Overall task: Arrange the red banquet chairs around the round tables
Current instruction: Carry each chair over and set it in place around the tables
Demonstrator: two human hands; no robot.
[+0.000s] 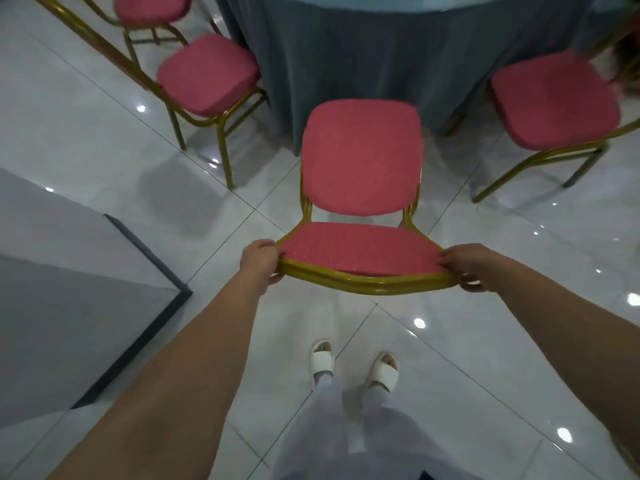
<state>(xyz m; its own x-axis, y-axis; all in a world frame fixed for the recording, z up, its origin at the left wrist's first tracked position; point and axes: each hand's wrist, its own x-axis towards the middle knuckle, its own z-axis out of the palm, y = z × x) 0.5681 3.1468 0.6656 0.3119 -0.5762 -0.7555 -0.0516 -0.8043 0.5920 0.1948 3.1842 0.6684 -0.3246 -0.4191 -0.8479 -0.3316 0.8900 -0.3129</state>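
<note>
A red banquet chair (362, 157) with a gold metal frame stands in front of me, its seat pointing at the round table (381, 53) draped in a grey-blue cloth. My left hand (259, 263) grips the left end of the chair's backrest top. My right hand (467, 266) grips the right end of the same backrest. The seat's front edge sits close to the tablecloth. Whether the chair's legs touch the floor is hidden.
Two red chairs (207, 74) (152, 6) stand left of the table and another red chair (554, 98) at its right. A grey platform (69, 306) with a dark edge lies at my left. The floor is glossy white tile. My feet are in white sandals (353, 365).
</note>
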